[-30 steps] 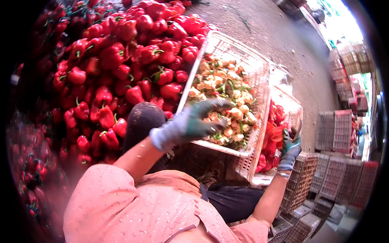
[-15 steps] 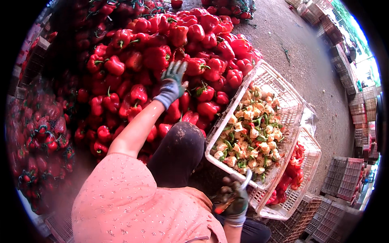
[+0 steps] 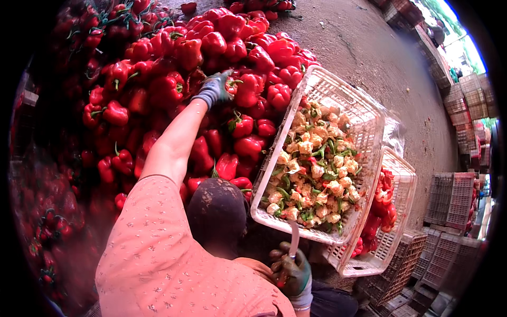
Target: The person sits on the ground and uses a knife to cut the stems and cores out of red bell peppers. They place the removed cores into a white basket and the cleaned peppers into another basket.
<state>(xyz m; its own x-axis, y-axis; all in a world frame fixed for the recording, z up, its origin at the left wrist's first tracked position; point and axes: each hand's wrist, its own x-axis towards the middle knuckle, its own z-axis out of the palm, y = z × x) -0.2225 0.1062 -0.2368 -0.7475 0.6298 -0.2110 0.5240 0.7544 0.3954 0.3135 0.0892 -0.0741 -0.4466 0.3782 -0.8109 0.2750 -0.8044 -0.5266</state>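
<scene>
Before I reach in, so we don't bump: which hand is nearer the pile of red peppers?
Left. The left hand is on the pile of red peppers; the right hand is apart from it, lower in the picture, holding a knife.

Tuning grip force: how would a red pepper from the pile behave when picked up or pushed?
The red pepper looks glossy, so probably slippery. Its rounded, lobed body may roll unevenly. Others in the pile keep their shape under load, suggesting fairly stiff walls.

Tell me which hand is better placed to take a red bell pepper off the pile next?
Probably the left hand: it reaches onto the red bell pepper pile, no tool visible in it, while the right hand, farther from the pile, holds a knife.
</scene>
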